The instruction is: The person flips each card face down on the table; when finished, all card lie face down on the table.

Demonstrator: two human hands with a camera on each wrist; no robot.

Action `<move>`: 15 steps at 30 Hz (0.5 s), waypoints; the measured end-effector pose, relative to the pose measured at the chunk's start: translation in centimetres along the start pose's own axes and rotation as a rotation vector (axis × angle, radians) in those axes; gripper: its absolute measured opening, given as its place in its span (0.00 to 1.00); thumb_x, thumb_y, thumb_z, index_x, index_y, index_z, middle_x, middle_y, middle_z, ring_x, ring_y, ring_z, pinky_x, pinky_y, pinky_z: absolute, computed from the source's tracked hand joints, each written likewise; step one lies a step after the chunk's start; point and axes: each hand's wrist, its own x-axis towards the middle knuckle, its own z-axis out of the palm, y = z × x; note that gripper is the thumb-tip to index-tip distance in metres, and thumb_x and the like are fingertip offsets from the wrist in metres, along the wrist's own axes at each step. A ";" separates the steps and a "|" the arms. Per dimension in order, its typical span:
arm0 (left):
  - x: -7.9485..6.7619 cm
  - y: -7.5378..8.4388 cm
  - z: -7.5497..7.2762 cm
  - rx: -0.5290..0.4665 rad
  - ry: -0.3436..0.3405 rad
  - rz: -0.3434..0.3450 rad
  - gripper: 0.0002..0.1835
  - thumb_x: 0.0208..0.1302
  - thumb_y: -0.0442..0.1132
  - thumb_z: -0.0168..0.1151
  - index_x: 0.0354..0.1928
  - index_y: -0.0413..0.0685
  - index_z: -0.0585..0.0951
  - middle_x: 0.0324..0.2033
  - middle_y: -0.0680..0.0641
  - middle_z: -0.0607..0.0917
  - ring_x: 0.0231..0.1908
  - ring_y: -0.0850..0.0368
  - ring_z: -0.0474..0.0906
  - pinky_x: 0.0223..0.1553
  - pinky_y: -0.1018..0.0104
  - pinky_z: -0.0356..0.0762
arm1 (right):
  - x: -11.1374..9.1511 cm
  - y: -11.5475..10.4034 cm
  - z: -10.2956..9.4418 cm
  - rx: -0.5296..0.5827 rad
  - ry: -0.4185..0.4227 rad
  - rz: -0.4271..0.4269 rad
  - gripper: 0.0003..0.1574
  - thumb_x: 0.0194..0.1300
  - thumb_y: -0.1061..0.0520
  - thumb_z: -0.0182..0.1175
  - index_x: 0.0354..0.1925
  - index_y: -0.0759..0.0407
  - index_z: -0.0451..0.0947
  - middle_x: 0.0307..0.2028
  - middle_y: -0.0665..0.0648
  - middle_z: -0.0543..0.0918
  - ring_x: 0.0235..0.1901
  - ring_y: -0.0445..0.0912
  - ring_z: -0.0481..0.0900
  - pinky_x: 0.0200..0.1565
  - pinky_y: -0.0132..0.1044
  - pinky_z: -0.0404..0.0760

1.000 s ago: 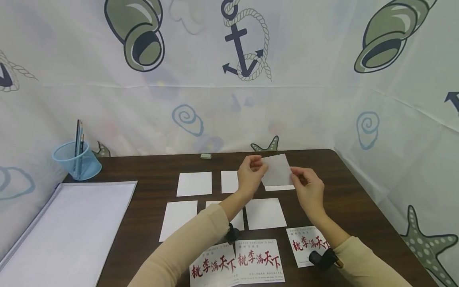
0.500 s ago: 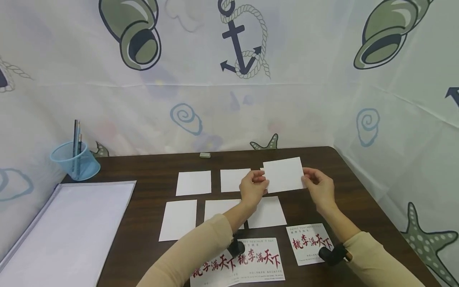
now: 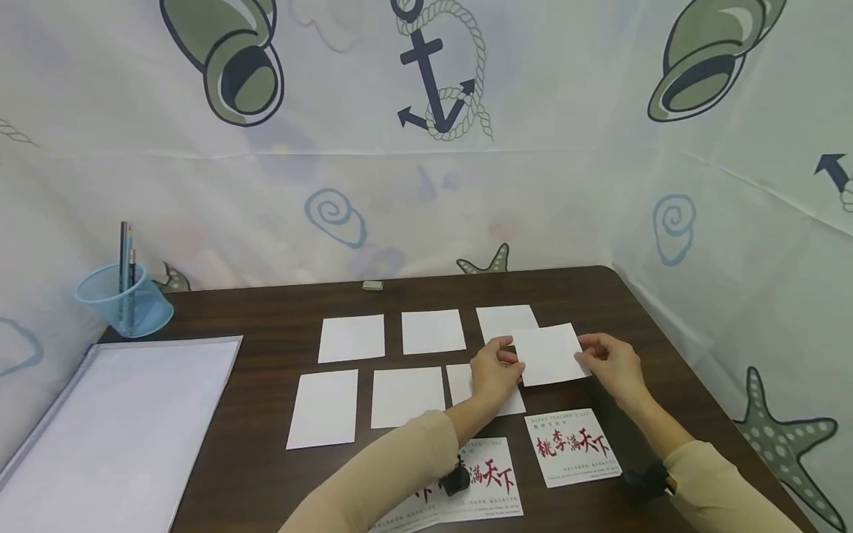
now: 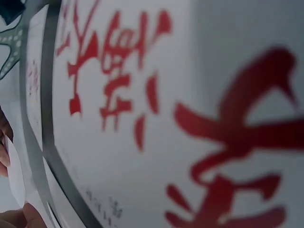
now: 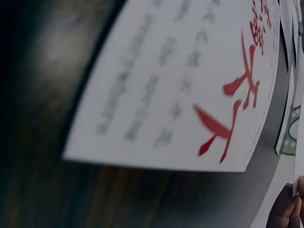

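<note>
From my remote seat I watch the left hand (image 3: 495, 374) and the right hand (image 3: 614, 366) each pinch one side edge of a blank white card (image 3: 549, 355), over the right half of the table (image 3: 266, 326), toward its far right corner. The head view leaves me unsure how far the card is off the surface, and both wrist views are too blurred to settle it. My main worry is its lower edge: if it dips early, I judge it could catch the blank card behind (image 3: 505, 318) and knock it askew. The left hand also overlaps the lower blank card (image 3: 460, 379), so a dragging finger might shift that one. Uneven pulling by the two hands could bow or crease the thin sheet, and letting go on one side first would probably set it down crooked. Nearer me, the black wrist camera (image 3: 456, 480) on the left cuff sits over the printed cards (image 3: 489, 481) by the near edge, so a low forearm might scuff them. As for containers, I see only the light blue pencil cup (image 3: 123, 303) at the far left corner, with a few pencils (image 3: 124, 252) standing in it.
</note>
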 end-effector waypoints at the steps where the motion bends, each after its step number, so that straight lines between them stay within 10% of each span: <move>1: -0.1 0.0 0.0 0.039 -0.008 0.021 0.24 0.48 0.22 0.67 0.51 0.37 0.78 0.26 0.47 0.82 0.23 0.64 0.80 0.23 0.74 0.78 | -0.1 0.1 -0.1 -0.004 -0.014 0.006 0.18 0.58 0.64 0.64 0.47 0.68 0.77 0.31 0.59 0.79 0.30 0.44 0.71 0.26 0.28 0.70; 15: -0.5 0.6 -0.1 0.400 -0.185 0.054 0.23 0.48 0.32 0.71 0.48 0.38 0.76 0.26 0.50 0.85 0.25 0.63 0.78 0.31 0.71 0.74 | -0.7 1.5 -1.0 -0.059 -0.135 0.046 0.17 0.56 0.64 0.64 0.45 0.69 0.76 0.25 0.55 0.77 0.25 0.44 0.70 0.25 0.33 0.67</move>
